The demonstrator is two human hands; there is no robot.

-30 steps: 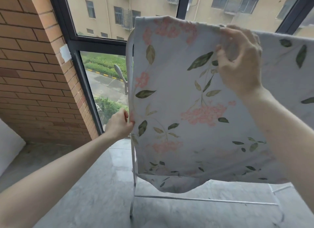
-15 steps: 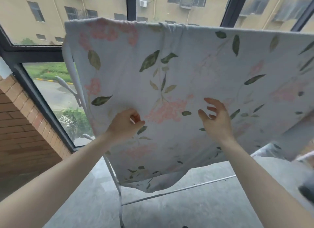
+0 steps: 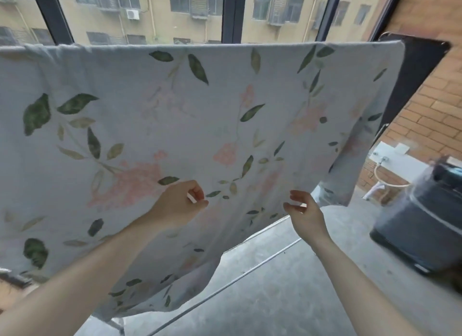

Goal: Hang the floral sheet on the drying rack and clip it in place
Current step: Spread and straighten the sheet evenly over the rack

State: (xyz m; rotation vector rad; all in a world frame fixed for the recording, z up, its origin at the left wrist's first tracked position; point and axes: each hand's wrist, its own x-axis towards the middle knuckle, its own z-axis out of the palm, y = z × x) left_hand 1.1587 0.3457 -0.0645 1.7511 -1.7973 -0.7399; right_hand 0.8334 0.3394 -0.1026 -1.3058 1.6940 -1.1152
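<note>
The floral sheet (image 3: pixel 175 105), pale with pink flowers and green leaves, hangs over the drying rack's top bar, which it hides. A thin lower rack bar (image 3: pixel 250 277) shows below the cloth. My left hand (image 3: pixel 178 204) is in front of the sheet's lower middle, fingers curled, pinching a small white clip (image 3: pixel 192 198). My right hand (image 3: pixel 303 211) is at the sheet's lower right edge with thumb and fingers loosely spread, holding nothing. Whether it touches the cloth is unclear.
A dark wheeled case (image 3: pixel 422 220) stands on the grey floor (image 3: pixel 287 298) at the right. Behind it are a white ledge with a tap (image 3: pixel 390 160) and a brick wall (image 3: pixel 435 103). A black panel (image 3: pixel 420 68) sits behind the sheet's right end. Large windows (image 3: pixel 232 12) are behind.
My view has swung right along the sheet. My right hand dropped from the top edge to the lower edge. My left hand left the sheet's side edge and now pinches the clip.
</note>
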